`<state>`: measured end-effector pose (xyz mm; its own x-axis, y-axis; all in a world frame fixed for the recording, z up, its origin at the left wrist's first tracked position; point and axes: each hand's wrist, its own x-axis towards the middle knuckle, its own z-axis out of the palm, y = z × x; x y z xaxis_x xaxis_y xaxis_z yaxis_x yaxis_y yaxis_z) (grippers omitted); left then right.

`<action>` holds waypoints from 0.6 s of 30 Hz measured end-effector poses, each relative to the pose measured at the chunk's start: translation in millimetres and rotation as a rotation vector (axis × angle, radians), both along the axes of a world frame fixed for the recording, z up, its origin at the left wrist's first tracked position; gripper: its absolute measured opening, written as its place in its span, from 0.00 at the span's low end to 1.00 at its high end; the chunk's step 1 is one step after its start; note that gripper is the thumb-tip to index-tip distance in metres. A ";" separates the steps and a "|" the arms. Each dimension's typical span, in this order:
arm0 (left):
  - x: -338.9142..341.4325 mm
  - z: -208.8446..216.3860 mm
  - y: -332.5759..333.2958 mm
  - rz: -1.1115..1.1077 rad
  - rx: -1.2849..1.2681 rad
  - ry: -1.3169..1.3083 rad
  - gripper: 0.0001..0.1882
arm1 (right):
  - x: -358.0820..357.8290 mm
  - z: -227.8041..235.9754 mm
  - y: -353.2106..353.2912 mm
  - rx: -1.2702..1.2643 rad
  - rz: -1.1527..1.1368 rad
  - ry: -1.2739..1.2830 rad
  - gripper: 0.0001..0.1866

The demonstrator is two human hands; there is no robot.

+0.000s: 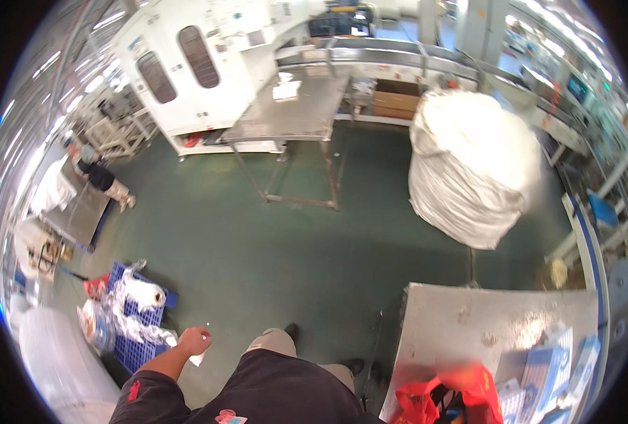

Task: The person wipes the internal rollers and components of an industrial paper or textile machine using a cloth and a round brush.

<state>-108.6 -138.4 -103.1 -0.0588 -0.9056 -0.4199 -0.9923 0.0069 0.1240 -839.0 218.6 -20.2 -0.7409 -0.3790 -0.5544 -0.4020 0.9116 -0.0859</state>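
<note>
My left hand (194, 340) hangs low at my left side, its fingers curled closed. A small white scrap (197, 360) sticks out below the fingers; whether it is paper or film I cannot tell. Nearest to this hand is a blue plastic pallet (138, 351) on the floor, with crumpled clear film (124, 318) and a white roll (145, 294) on it. My right hand does not show in the picture.
At my right stands a metal table (445, 318) with a red bag (469, 389) and blue-and-white packages (544, 367). A big white sack (462, 191) stands ahead right, a steel table (286, 116) ahead. A person (102, 177) works at far left.
</note>
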 end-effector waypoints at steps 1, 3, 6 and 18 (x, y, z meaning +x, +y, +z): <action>1.7 -12.5 -6.6 0.014 0.000 0.023 0.16 | 9.9 12.1 8.7 0.003 -0.034 0.045 0.22; 16.5 -16.6 2.4 0.085 -0.009 0.007 0.16 | 26.8 26.5 18.0 -0.002 -0.074 0.098 0.23; 55.0 -34.8 -5.4 0.119 0.078 -0.110 0.18 | 60.2 75.9 39.5 -0.043 -0.204 0.204 0.23; 318.6 -199.7 -19.3 0.129 0.560 -0.383 0.26 | 212.6 208.0 -153.6 -0.677 -0.463 -0.591 0.34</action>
